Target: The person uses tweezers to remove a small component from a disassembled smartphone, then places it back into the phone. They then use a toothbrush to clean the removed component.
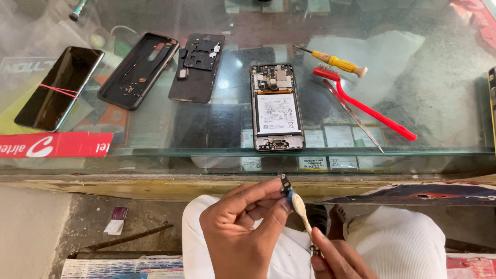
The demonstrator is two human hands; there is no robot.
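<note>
glass counter (423,93), opened phone (276,107), back cover (138,70), black phone (58,88), yellow screwdriver (338,63), red brush (369,107), tweezers (354,116)

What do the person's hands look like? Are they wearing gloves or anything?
No gloves. The left hand and the right hand are both bare, with no rings or watch showing. No sleeves reach into view at the wrists. The fingernails are short and plain. White trousers cover the knees below the hands.

Bright daylight floods the scene and the picture is mostly sharp. The glass countertop (439,103) carries broad whitish glare and hazy reflections across its right side and top left corner. The opened phone (276,107) is crisp. Shadows are soft. The space under the counter is dimmer. Straight edges bow slightly near the frame's borders.
</note>
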